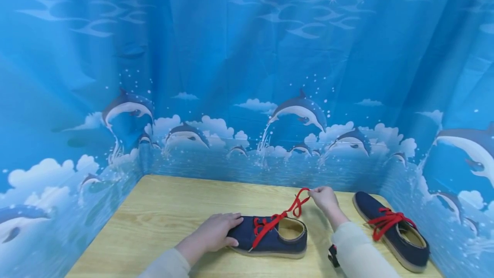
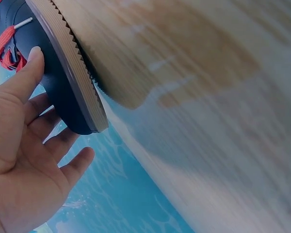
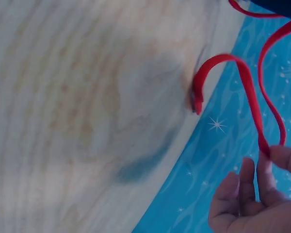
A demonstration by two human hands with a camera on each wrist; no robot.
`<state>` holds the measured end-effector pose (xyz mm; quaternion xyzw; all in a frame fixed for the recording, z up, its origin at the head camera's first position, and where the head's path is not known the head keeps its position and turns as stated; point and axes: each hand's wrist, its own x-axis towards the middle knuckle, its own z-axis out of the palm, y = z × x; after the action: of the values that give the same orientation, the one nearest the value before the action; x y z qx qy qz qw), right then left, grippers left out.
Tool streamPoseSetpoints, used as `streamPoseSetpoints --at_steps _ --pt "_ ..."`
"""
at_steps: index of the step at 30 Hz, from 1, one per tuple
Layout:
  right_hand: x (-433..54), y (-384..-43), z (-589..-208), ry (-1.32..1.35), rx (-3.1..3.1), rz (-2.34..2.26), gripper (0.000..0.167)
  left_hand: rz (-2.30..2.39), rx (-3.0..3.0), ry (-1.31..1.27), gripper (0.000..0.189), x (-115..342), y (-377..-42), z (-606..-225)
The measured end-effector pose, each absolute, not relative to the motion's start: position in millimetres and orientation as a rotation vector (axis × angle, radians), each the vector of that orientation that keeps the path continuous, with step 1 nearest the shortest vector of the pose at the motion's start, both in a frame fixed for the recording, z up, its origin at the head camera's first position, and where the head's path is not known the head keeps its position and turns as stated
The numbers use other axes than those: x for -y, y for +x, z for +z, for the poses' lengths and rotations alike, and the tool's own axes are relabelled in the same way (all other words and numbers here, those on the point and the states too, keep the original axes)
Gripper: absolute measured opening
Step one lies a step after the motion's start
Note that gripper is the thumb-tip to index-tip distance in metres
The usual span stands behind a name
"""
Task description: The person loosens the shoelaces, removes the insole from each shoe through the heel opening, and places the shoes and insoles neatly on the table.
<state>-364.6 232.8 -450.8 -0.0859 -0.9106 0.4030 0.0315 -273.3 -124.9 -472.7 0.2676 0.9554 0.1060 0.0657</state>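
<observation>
A navy shoe (image 1: 266, 237) with a red lace and tan sole stands on the table in the head view, its toe to the left. My left hand (image 1: 214, 231) grips it by the toe, the thumb on the near side and the fingers over the far side. In the left wrist view, that hand (image 2: 34, 141) has its thumb near the lace. Off to the right, my right hand (image 1: 325, 198) pinches the red shoelace (image 1: 297, 205), which runs looped from the shoe's opening. The right wrist view shows the shoelace (image 3: 250, 87) pinched at thumb and forefinger, its tipped end dangling.
A second navy shoe (image 1: 391, 231), its red lace tied in a bow, sits at the right of the wooden table (image 1: 162, 200). Blue curtains (image 1: 239, 76) printed with dolphins hang behind and at both sides. A small black object (image 1: 333, 255) shows by the right sleeve.
</observation>
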Motion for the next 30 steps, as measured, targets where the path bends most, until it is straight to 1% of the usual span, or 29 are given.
streamPoseSetpoints --at_steps 7,10,15,26,30 --pt "-232 -361 -462 -0.068 2.895 1.194 0.022 0.312 -2.879 0.799 0.070 123 -273 -472" --pt "-233 -360 -464 -0.057 2.913 1.180 0.020 0.314 -2.878 0.800 0.070 123 -274 -473" --pt "-231 -355 -459 -0.042 2.938 1.154 0.018 0.323 -2.888 0.815 0.070 124 -273 -473" --pt "-217 -335 -438 0.129 2.988 1.068 0.019 0.320 -2.891 0.821 0.069 125 -273 -472" --pt "-213 -326 -434 0.181 2.996 1.070 0.017 0.326 -2.886 0.806 0.069 125 -273 -472"
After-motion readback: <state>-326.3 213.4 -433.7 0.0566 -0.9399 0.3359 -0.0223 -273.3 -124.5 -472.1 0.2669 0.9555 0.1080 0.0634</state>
